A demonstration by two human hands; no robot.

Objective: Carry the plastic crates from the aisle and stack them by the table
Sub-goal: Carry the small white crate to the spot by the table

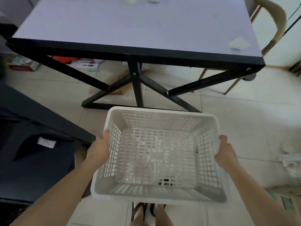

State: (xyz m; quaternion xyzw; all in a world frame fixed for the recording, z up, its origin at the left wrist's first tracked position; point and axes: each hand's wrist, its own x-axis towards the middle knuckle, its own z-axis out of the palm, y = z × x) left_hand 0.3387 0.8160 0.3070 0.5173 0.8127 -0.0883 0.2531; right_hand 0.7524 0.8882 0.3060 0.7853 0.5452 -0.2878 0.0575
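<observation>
Both hands, left (99, 148) and right (225, 154), gripped the white crate's (160, 154) side rims. It hung just short of the worktop's (130, 53) near edge. Bare floor (244, 115) lay open between them.

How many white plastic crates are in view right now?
2. One crate is held between the left hand and right hand before the table; a second crate is cut off at the right edge. Others may be out of view.

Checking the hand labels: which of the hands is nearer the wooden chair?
Right. The right hand grips the crate on the side of the chair; the left hand grips the opposite rim.
</observation>
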